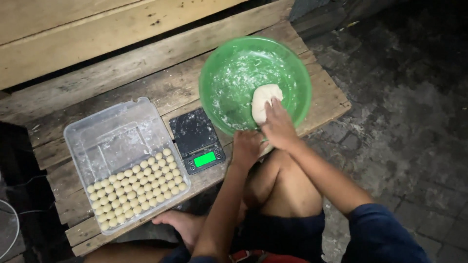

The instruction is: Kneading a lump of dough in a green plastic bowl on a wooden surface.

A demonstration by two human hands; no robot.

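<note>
- Head view: your right hand (278, 127) presses fingers, loosely spread, onto the dough lump (263, 99) in the green bowl (229, 83), at the pallet's right edge.
- Your left hand (246, 147) is curled over the bowl's near rim; grip cannot be told.

Right hand (278, 124) fingers spread, pressing; left hand (246, 148) curled.

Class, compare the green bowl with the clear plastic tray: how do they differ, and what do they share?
The green bowl is round and opaque; the clear tray is rectangular and see-through. The bowl holds one large dough lump; the tray holds rows of small dough balls. Both are flour-dusted and sit on the wooden pallet.
</note>
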